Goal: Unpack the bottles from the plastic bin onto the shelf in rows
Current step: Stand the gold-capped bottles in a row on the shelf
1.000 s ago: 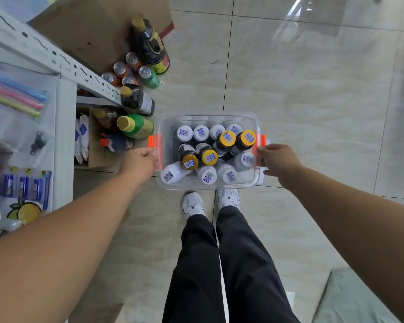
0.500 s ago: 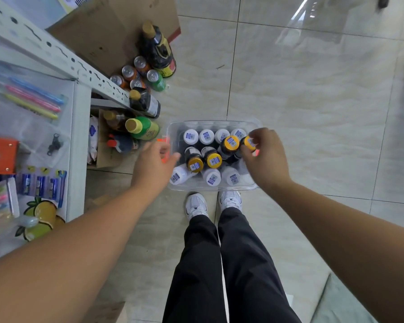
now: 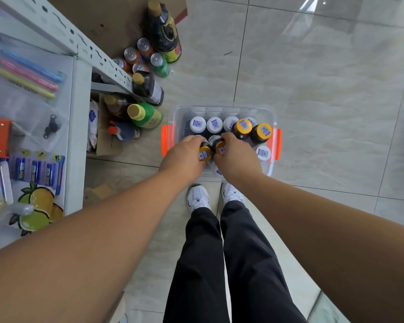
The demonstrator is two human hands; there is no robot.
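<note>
A clear plastic bin (image 3: 222,110) with orange side latches stands on the tiled floor just beyond my feet. It holds several dark bottles with white or yellow caps, each cap bearing a barcode sticker. My left hand (image 3: 184,157) is inside the bin, fingers closed around a yellow-capped bottle (image 3: 204,153). My right hand (image 3: 237,157) grips a second yellow-capped bottle (image 3: 221,148) right beside it. Two more yellow-capped bottles (image 3: 243,127) stand at the bin's far right. The white metal shelf (image 3: 76,127) is at the left.
On the floor beside the shelf stand several cans (image 3: 132,55), large dark sauce bottles (image 3: 162,31) and a green bottle (image 3: 145,114). A cardboard box (image 3: 105,141) sits under the shelf. Stationery packs (image 3: 23,75) lie on the shelf top. My shoes (image 3: 198,198) are close behind the bin.
Both hands left the bin's orange side latches, moved inward over the bottles, and now each closes on a yellow-capped bottle in the bin's middle.
</note>
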